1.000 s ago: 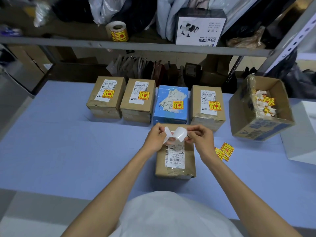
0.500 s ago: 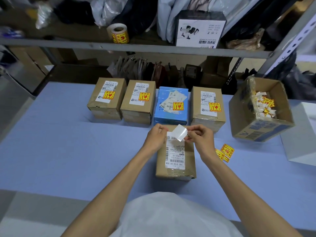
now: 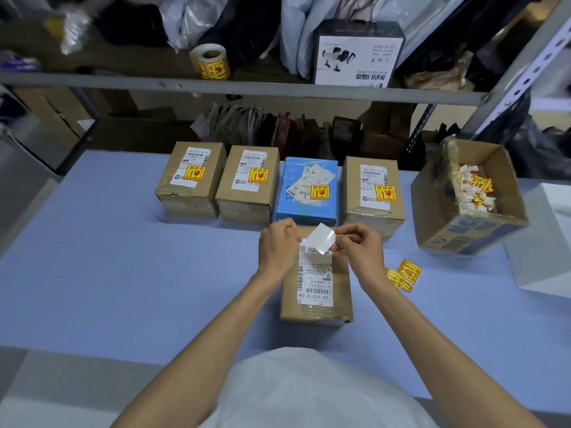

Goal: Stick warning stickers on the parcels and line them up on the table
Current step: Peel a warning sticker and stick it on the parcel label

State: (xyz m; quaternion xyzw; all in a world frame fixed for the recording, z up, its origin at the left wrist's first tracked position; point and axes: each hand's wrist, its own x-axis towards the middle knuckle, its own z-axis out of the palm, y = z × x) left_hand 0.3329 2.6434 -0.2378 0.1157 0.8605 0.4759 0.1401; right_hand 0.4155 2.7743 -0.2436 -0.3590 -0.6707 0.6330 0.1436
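Observation:
A brown parcel (image 3: pixel 315 304) with a white shipping label lies on the blue table (image 3: pixel 123 273) in front of me. Just above its far end I hold a small white sticker sheet (image 3: pixel 321 238), blank side up. My right hand (image 3: pixel 358 247) pinches its right edge. My left hand (image 3: pixel 278 245) is closed at its left corner. Its printed face is hidden. Behind stand several parcels in a row, each with a yellow-red warning sticker: brown (image 3: pixel 188 180), brown (image 3: pixel 247 183), blue (image 3: pixel 309 193), brown (image 3: pixel 372 193).
Loose warning stickers (image 3: pixel 404 274) lie on the table right of my right wrist. An open cardboard box (image 3: pixel 482 230) with crumpled sticker scraps stands at the right, beside a white box (image 3: pixel 547 242). On the metal shelf (image 3: pixel 247 84) above sits a sticker roll (image 3: pixel 210 61).
The two curled white pieces between my hands have become one flat sheet. Both hands stay over the parcel's far end.

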